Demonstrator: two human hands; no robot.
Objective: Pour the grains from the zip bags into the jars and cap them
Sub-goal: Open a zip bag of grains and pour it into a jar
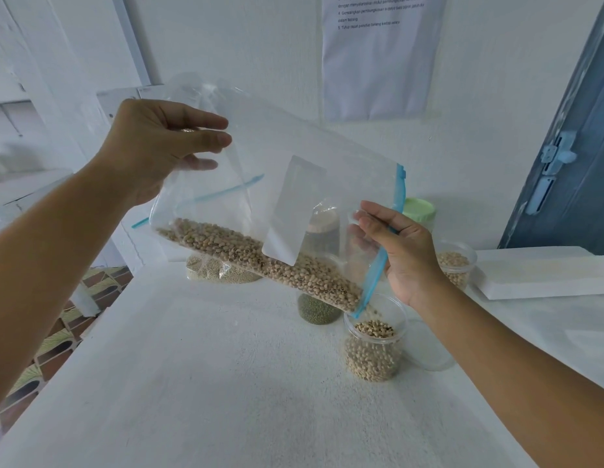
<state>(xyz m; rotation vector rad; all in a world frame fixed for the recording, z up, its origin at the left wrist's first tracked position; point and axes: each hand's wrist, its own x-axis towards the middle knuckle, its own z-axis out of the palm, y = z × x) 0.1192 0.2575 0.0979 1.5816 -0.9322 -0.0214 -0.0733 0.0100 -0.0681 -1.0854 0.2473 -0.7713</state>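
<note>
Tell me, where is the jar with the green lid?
In the head view the jar with the green lid stands at the back of the white table, against the wall, right of centre, just behind the zip bag and above the right hand.

A printed sheet (pixel 381 55) hangs on the white wall ahead of me. A blue door (pixel 577 157) stands to my right, patterned floor tiles (pixel 57 339) lie beside my white worktop (pixel 209 400).

**White room, white table**

I see a white textured table (pixel 226 383) filling the lower view. At twelve o'clock stands a white wall (pixel 260 45) with a printed paper sheet (pixel 381 55) taped on. At three o'clock, a blue-grey door (pixel 577 170). At eight o'clock, patterned floor tiles (pixel 57 346).
</note>
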